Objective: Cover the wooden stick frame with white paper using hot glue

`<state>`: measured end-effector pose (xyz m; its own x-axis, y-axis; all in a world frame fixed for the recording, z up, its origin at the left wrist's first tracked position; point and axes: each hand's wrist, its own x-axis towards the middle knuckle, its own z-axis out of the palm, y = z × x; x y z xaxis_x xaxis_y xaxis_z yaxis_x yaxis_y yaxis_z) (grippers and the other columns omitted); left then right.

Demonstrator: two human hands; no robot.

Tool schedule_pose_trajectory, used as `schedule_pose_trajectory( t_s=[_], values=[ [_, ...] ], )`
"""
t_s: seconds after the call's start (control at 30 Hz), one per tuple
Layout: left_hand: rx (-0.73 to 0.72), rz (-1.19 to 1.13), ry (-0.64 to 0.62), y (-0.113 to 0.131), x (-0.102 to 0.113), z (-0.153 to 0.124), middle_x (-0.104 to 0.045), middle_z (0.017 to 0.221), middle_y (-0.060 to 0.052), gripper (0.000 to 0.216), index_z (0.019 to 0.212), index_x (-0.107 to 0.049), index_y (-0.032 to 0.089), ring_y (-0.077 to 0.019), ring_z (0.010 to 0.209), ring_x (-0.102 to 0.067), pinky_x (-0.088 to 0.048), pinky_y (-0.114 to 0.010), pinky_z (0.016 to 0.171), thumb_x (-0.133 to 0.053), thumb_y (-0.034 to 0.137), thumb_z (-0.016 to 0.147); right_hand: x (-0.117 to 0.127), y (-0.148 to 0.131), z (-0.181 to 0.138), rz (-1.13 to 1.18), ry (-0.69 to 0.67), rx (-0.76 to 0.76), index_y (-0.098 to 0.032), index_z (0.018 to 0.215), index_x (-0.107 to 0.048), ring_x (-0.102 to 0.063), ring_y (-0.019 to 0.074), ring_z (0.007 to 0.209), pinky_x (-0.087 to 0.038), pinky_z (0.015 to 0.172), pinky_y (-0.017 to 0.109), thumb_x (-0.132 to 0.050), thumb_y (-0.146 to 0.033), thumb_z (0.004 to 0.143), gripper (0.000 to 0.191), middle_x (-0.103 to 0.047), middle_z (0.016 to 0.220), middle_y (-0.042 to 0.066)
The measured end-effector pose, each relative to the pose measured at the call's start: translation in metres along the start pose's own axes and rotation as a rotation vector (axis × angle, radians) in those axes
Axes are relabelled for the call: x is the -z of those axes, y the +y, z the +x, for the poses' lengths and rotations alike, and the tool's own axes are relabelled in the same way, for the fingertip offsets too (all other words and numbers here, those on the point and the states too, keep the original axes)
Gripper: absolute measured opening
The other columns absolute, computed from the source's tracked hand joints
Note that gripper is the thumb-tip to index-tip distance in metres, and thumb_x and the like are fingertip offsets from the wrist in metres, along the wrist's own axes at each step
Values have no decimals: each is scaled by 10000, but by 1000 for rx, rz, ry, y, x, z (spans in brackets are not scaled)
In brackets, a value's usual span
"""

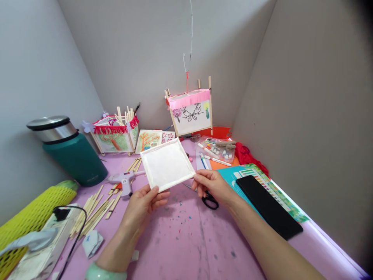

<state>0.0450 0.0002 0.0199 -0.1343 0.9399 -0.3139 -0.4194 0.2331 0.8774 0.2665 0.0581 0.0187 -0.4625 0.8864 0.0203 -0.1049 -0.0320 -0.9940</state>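
A square white paper panel with a raised rim (167, 165) is held up, tilted, over the purple table. My left hand (150, 199) pinches its lower-left corner, thumb on the front and fingers behind. At its right corner, my right hand (211, 184) grips it between thumb and fingers. Black-handled scissors (210, 201) lie on the table just below my right hand, their blades partly hidden. To the left of the panel rests a pale hot glue gun (124, 182) among thin wooden sticks (94, 210).
A teal bottle (72, 155) stands at left, near a power strip (49, 237) with a black cord. Behind are a decorated box (113, 140) holding sticks and a paper lantern (192, 114) hanging from a wire. At right lie a paint box (217, 147) and a black slab (268, 206).
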Motion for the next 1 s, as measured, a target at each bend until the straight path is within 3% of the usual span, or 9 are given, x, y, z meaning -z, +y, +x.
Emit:
schedule_pose_trajectory(
  t_s=[0.2,0.3,0.5,0.7,1.0],
  values=[
    [75,-86,-10,2,0,-1,-750,802,-94,176,949,-652,59,-155,648,-721,-598,-202,534,-516,-3,856,-1,2,2,131,-34,-5,-142,822,-665,-580,102,423,-373,366,192,-559,-592,823,463,-693,674,42],
    [124,-116,-6,3,1,-1,-751,809,-114,173,919,-646,44,-156,653,-723,-597,-199,529,-497,-20,856,-2,0,0,187,-81,19,-140,902,-673,-591,108,429,-372,365,193,-582,-563,821,440,-701,693,47],
    [198,-62,-52,2,1,-4,-746,826,-129,148,919,-632,48,-142,650,-717,-593,-197,543,-493,15,877,-10,-2,-2,6,67,82,-158,736,-626,-551,76,413,-360,393,183,-646,-492,792,339,-662,647,2],
    [173,81,-122,-6,-7,-7,-728,785,-117,67,893,-606,59,-117,551,-676,-567,-197,496,-544,79,876,-12,0,1,-32,188,108,-165,658,-568,-510,60,400,-347,411,184,-626,-469,806,343,-618,590,-21],
    [-1,250,-97,-13,-6,-6,-722,844,-89,155,997,-542,115,-132,601,-684,-549,-218,528,-571,180,858,-7,4,3,-126,200,90,-177,647,-550,-506,87,409,-363,423,212,-565,-520,821,385,-595,572,-18]
  ],
)
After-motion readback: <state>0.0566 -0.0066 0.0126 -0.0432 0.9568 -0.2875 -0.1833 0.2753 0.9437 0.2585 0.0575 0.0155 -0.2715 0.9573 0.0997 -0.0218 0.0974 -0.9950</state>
